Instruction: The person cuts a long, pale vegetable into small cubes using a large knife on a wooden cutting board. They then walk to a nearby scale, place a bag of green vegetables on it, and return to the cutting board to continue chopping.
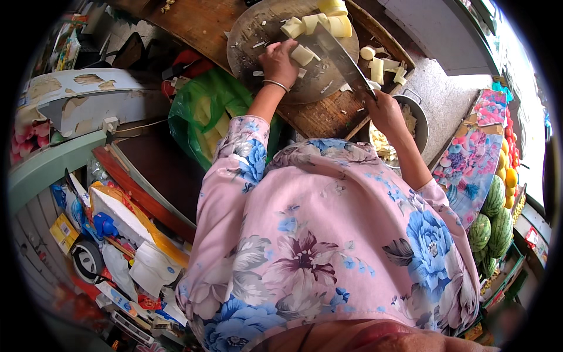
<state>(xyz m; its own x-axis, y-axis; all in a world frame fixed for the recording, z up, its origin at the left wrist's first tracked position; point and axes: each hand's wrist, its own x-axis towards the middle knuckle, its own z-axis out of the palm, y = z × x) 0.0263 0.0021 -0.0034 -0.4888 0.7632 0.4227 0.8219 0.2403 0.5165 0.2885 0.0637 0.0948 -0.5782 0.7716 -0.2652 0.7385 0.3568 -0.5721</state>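
My left hand, with a bangle at its wrist, rests on a round cutting board, its fingers at a short pale vegetable piece with a slice leaning off its right side. Whether the fingers grip the piece is unclear. In my right hand is the handle of a cleaver, its broad blade slanting up and left over the board, right of that piece. Several thick pale yellow segments lie at the board's far side, close to the blade's tip. Small white scraps are scattered over the board.
Trimmed chunks lie on the wooden table right of the board. A metal pot of cut strips stands below the table's right corner. A green plastic bag with long pale pieces is at the left. Watermelons are far right.
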